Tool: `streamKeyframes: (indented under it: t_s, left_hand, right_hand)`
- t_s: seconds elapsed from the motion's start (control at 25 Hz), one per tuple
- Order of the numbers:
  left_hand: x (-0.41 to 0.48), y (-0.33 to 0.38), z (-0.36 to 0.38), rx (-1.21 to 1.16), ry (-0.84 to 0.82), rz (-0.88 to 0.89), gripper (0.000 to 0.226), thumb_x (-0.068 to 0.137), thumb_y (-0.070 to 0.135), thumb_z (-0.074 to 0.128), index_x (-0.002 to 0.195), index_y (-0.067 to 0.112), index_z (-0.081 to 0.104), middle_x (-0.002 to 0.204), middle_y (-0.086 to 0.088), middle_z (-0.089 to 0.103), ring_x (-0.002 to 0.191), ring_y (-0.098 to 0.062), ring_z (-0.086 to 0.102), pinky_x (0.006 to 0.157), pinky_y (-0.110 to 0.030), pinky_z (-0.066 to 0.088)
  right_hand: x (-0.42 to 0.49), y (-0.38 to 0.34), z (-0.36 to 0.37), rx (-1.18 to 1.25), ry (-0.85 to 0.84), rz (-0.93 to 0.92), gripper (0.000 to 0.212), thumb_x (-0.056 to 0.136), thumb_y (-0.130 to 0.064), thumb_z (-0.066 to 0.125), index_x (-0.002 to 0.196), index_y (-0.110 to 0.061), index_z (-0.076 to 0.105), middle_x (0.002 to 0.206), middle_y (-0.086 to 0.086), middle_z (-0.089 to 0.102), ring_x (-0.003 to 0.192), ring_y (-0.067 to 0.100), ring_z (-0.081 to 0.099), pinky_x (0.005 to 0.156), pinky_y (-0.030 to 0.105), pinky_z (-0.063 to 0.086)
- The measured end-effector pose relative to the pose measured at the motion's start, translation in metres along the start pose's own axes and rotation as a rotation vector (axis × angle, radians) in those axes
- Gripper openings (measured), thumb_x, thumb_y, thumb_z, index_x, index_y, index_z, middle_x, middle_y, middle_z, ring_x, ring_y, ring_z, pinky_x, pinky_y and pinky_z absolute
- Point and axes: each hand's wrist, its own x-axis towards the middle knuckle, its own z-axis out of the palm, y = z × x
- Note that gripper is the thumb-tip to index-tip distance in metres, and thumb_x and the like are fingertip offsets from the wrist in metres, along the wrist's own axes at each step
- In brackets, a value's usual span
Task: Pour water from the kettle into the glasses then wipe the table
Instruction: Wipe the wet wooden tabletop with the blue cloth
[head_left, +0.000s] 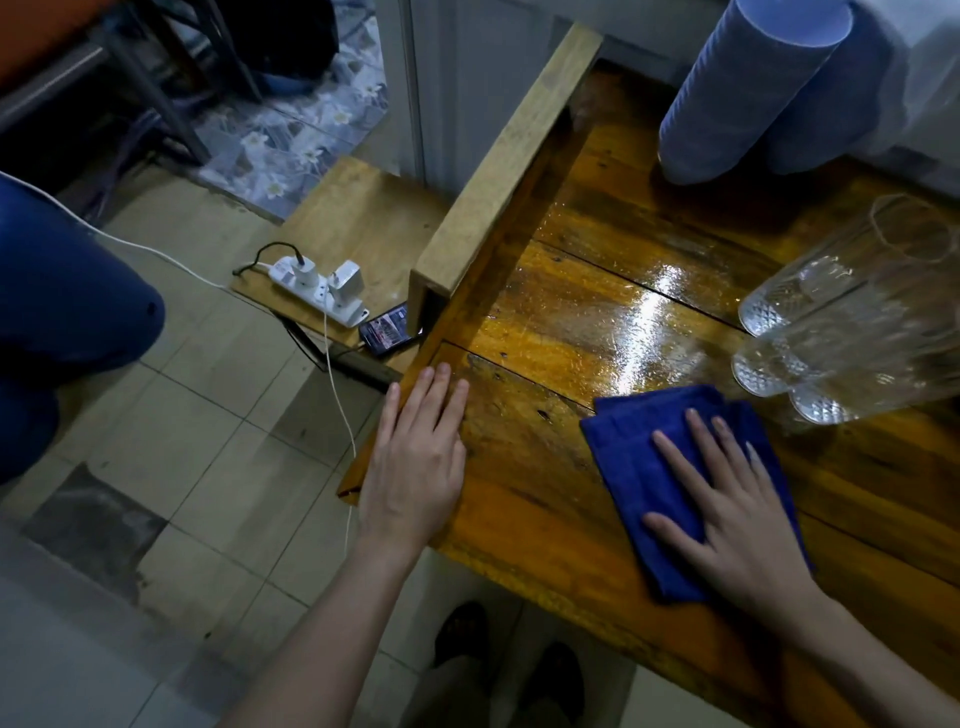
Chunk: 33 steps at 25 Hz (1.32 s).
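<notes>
A dark blue cloth (639, 457) lies folded on the glossy wooden table (545, 519). My right hand (732, 509) presses flat on the cloth with fingers spread. My left hand (415, 462) rests flat on the table's left edge, fingers together, holding nothing. Three clear cut-glass tumblers (841, 332) stand close together just beyond the cloth at the right; whether they hold water is unclear. A tall pale blue kettle (748, 93) stands at the back of the table. A wet sheen (649, 312) shows on the wood between kettle and cloth.
A raised wooden rail (509, 166) runs along the table's left side. Beyond it a lower shelf carries a white power strip (317, 291) with plugs and a phone (389, 330). A white cable (337, 405) hangs to the tiled floor. A person's blue-clad knee (67, 312) is at left.
</notes>
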Motion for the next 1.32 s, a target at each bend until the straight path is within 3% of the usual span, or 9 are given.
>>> streamKeyframes:
  t_s: [0.28, 0.52, 0.64, 0.76, 0.92, 1.16, 1.32]
  left_hand:
    - [-0.001, 0.003, -0.003, 0.038, 0.012, 0.005, 0.053, 0.097, 0.025, 0.027, 0.148, 0.014, 0.034, 0.157, -0.007, 0.031, 0.147, -0.02, 0.022, 0.12, -0.048, 0.017]
    - [-0.004, 0.01, -0.002, 0.12, -0.012, 0.044, 0.053, 0.099, 0.027, 0.029, 0.146, 0.005, 0.035, 0.154, -0.015, 0.033, 0.145, -0.026, 0.028, 0.119, -0.042, 0.021]
    - [-0.006, 0.025, -0.004, 0.135, -0.074, 0.175, 0.052, 0.099, 0.024, 0.029, 0.145, 0.003, 0.037, 0.153, -0.015, 0.036, 0.143, -0.026, 0.031, 0.117, -0.04, 0.028]
    - [-0.018, 0.065, 0.007, 0.071, -0.128, 0.276, 0.052, 0.1, 0.024, 0.027, 0.148, 0.005, 0.033, 0.155, -0.011, 0.032, 0.146, -0.022, 0.026, 0.12, -0.036, 0.021]
    - [-0.031, 0.126, 0.032, 0.071, -0.159, 0.33, 0.053, 0.1, 0.027, 0.027, 0.149, 0.008, 0.031, 0.156, -0.011, 0.03, 0.146, -0.02, 0.023, 0.121, -0.035, 0.014]
    - [-0.033, 0.199, 0.056, 0.073, -0.181, 0.461, 0.053, 0.1, 0.03, 0.028, 0.148, 0.008, 0.032, 0.157, -0.01, 0.029, 0.146, -0.019, 0.021, 0.122, -0.03, 0.007]
    - [-0.036, 0.234, 0.068, 0.086, -0.219, 0.508, 0.056, 0.1, 0.033, 0.025, 0.15, 0.008, 0.029, 0.158, -0.011, 0.026, 0.148, -0.021, 0.019, 0.121, -0.032, 0.006]
  right_hand:
    - [0.067, -0.065, 0.004, 0.079, 0.064, 0.405, 0.088, 0.081, -0.086, 0.013, 0.155, -0.041, 0.002, 0.166, 0.005, -0.007, 0.151, 0.034, -0.007, 0.113, 0.07, -0.003]
    - [0.021, -0.089, 0.018, 0.061, 0.12, 0.201, 0.082, 0.086, -0.082, 0.019, 0.155, -0.039, 0.012, 0.166, 0.006, 0.001, 0.152, 0.033, -0.006, 0.115, 0.068, 0.001]
    - [-0.013, -0.087, 0.028, 0.085, 0.132, 0.191, 0.077, 0.09, -0.076, 0.022, 0.156, -0.036, 0.016, 0.166, 0.006, 0.003, 0.152, 0.03, -0.003, 0.119, 0.06, 0.005]
    - [-0.043, -0.066, 0.034, 0.091, 0.14, 0.212, 0.069, 0.097, -0.065, 0.019, 0.156, -0.03, 0.016, 0.166, 0.008, 0.005, 0.153, 0.027, 0.001, 0.12, 0.053, 0.01]
    - [-0.094, -0.012, 0.039, 0.096, 0.152, 0.298, 0.07, 0.096, -0.067, 0.022, 0.156, -0.034, 0.013, 0.166, 0.004, 0.005, 0.153, 0.023, 0.001, 0.12, 0.054, 0.011]
    - [-0.196, 0.11, 0.039, 0.114, 0.177, 0.624, 0.072, 0.093, -0.07, 0.018, 0.156, -0.036, 0.011, 0.167, 0.003, 0.004, 0.153, 0.024, 0.003, 0.122, 0.053, 0.008]
    - [-0.228, 0.147, 0.038, 0.144, 0.178, 0.755, 0.072, 0.094, -0.068, 0.02, 0.157, -0.034, 0.008, 0.167, 0.003, 0.002, 0.153, 0.025, 0.002, 0.121, 0.054, 0.01]
